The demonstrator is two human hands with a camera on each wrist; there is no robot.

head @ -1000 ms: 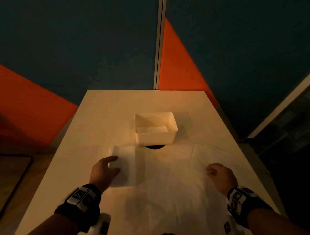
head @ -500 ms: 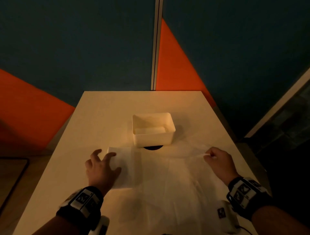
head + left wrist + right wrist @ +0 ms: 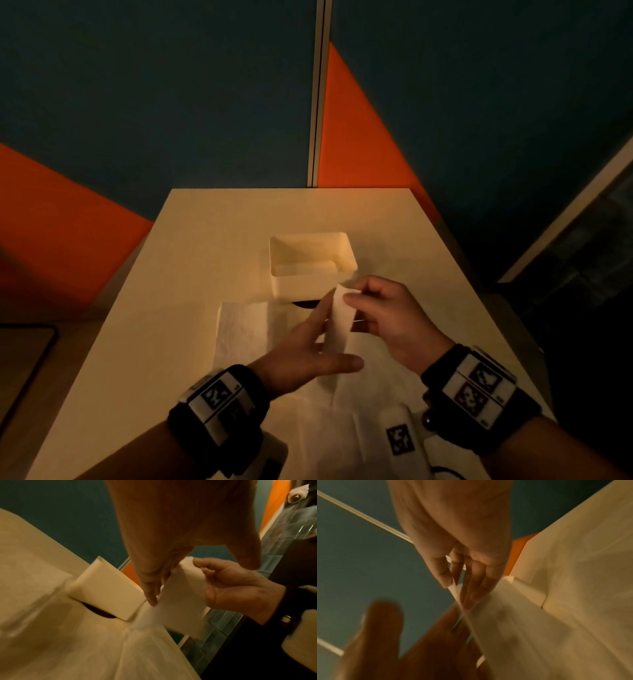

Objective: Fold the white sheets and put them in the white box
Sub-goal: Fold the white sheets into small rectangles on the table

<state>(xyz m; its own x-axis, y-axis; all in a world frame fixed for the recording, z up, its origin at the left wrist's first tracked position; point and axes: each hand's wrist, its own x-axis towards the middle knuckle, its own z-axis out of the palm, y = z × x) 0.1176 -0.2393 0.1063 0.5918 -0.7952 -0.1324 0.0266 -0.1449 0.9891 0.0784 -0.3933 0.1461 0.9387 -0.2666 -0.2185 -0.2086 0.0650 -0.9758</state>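
Observation:
A white sheet (image 3: 241, 329) lies spread on the table just in front of the white box (image 3: 311, 284). My right hand (image 3: 387, 318) pinches one edge of the sheet between thumb and fingers and holds that flap (image 3: 340, 320) upright above the table, near the box's front right corner. My left hand (image 3: 308, 346) has straight fingers laid against the left side of the raised flap. In the left wrist view the left fingers (image 3: 150, 589) point down along the flap (image 3: 181, 601), which the right hand (image 3: 231, 588) holds. The right wrist view is blurred; the fingertips (image 3: 447, 580) nip the sheet's edge.
The box stands open at the table's middle, partly over a dark round hole (image 3: 303, 304). The pale table (image 3: 212, 240) ends at blue and orange wall panels (image 3: 171, 102) behind. Its right edge drops to a dark floor (image 3: 565, 274).
My right hand has lifted the sheet's right edge and carried it left toward the middle. My left hand left the sheet's left part and moved right to meet the raised flap.

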